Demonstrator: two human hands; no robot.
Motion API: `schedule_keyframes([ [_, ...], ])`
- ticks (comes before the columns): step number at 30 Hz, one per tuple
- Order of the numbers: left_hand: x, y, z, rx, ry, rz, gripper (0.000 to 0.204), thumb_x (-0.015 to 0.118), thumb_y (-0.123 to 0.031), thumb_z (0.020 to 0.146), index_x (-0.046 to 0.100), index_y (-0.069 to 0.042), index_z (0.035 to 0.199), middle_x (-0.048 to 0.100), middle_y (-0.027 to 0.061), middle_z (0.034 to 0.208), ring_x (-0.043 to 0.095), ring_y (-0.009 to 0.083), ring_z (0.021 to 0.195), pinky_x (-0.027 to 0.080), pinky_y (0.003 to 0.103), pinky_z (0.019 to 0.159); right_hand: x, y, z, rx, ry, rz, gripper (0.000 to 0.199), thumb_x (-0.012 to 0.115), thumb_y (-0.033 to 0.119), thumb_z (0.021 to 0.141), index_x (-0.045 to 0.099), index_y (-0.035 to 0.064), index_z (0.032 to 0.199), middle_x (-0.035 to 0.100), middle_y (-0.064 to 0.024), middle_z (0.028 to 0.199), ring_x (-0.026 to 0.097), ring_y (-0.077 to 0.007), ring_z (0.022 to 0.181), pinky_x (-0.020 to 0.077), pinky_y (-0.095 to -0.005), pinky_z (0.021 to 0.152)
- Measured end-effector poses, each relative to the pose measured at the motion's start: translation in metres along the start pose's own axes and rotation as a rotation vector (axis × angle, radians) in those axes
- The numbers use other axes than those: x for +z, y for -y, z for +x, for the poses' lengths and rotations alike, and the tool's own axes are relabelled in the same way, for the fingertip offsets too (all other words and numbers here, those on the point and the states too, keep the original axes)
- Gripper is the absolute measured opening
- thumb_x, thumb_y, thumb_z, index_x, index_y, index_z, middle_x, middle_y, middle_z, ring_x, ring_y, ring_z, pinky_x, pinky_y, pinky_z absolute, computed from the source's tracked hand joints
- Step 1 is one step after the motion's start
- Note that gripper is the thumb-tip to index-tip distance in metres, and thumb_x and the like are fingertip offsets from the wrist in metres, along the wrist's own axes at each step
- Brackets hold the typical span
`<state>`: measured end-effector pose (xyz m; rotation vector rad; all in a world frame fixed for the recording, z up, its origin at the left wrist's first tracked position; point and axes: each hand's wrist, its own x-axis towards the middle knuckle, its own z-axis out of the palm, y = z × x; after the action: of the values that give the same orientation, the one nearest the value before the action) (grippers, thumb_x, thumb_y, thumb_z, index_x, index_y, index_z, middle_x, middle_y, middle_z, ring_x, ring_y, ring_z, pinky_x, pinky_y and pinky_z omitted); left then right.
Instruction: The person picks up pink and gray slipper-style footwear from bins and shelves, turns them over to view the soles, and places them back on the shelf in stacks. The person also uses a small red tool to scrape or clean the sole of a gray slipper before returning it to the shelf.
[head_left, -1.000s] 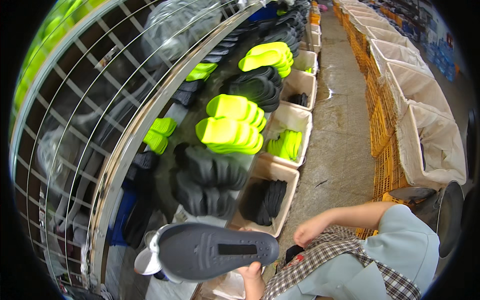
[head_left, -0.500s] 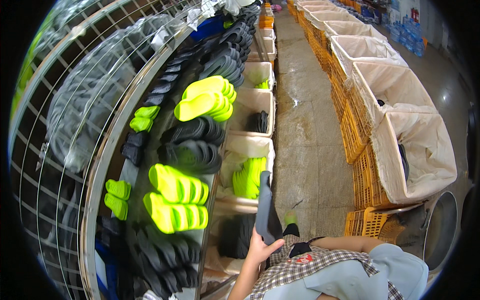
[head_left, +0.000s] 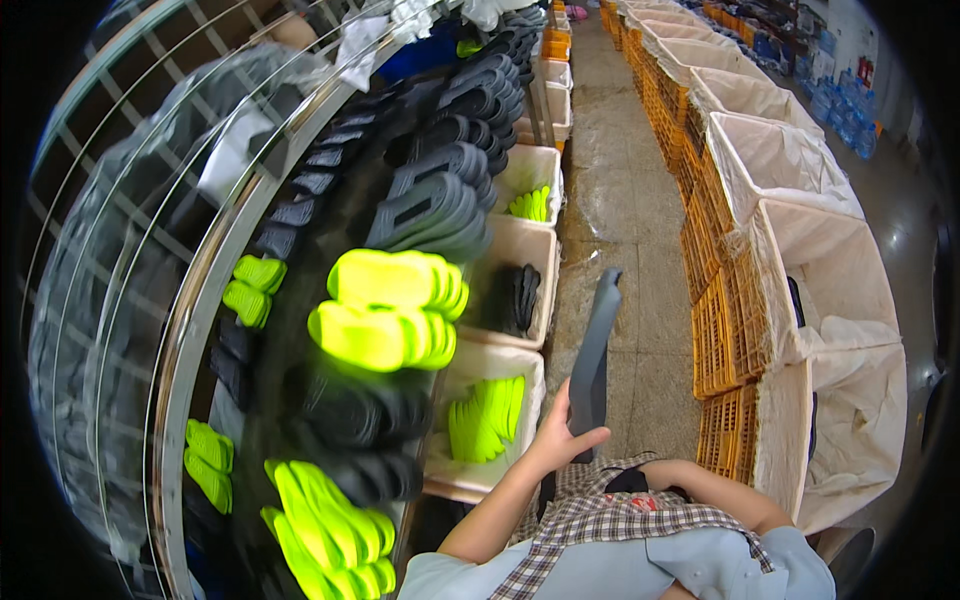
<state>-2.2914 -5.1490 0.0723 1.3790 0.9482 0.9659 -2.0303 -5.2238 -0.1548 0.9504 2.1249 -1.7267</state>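
My left hand (head_left: pixel 565 437) is closed round the lower end of a dark grey shoe sole (head_left: pixel 594 355). The sole stands nearly upright, edge-on to me, over the aisle. My right forearm (head_left: pixel 720 490) bends in toward my waist; its hand is hidden at the apron (head_left: pixel 560 540), so its fingers do not show. To the left, on a sloping rack, lie nested stacks of lime-yellow soles (head_left: pixel 385 335), black soles (head_left: pixel 360 405) and grey soles (head_left: pixel 430 215). A cloth-lined bin (head_left: pixel 535 400) below the rack holds upright lime soles (head_left: pixel 487 418).
Another lined bin (head_left: pixel 550 300) holds black soles (head_left: pixel 525 298). Along the right, lined bins (head_left: pixel 850 440) sit on orange crates (head_left: pixel 728 430). The stone-floored aisle (head_left: pixel 650 260) runs between the rows. A wire mesh (head_left: pixel 130 300) with plastic bags behind it edges the left.
The view has shifted forward along the aisle, so racks and bins sit lower. My left hand, still gripping the sole, has moved right and up, away from the bins.
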Motion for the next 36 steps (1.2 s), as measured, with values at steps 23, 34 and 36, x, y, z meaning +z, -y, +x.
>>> schedule_keyframes([
  [23, 0.019, -0.007, 0.568, 0.032, -0.064, -0.935, 0.091, 0.037, -0.074, 0.082, 0.033, -0.005, 0.141, 0.045, 0.0158, 0.135, 0.050, 0.0318, 0.119, 0.044, 0.045, 0.097, -0.636, 0.039, -0.115, -0.304, -1.023, 0.484, 0.023, 0.048, 0.013, 0.094, 0.059, 0.0036, 0.112, 0.053, -0.0016, 0.072, 0.050, -0.0094, 0.063, 0.0411, -0.0244, 0.056],
  [34, -0.020, -0.018, 0.849, 0.135, 0.095, -0.858, 0.095, 0.036, -0.078, 0.080, 0.027, -0.008, 0.144, 0.043, 0.0201, 0.136, 0.050, 0.0377, 0.118, 0.044, 0.048, 0.096, -0.912, 0.098, -0.052, -0.254, -1.102, -0.598, 0.011, 0.063, 0.018, 0.083, 0.056, 0.0090, 0.081, 0.053, -0.0046, 0.070, 0.060, -0.0224, 0.062, 0.0477, -0.0343, 0.050],
  [36, -0.029, -0.021, 0.891, 0.163, 0.122, -0.816, 0.096, 0.036, -0.078, 0.080, 0.028, -0.008, 0.144, 0.042, 0.0208, 0.136, 0.050, 0.0376, 0.117, 0.044, 0.048, 0.096, -0.953, 0.095, -0.042, -0.208, -1.090, -0.633, 0.015, 0.065, 0.018, 0.081, 0.061, 0.0084, 0.091, 0.056, -0.0035, 0.074, 0.060, -0.0207, 0.064, 0.0480, -0.0324, 0.052],
])
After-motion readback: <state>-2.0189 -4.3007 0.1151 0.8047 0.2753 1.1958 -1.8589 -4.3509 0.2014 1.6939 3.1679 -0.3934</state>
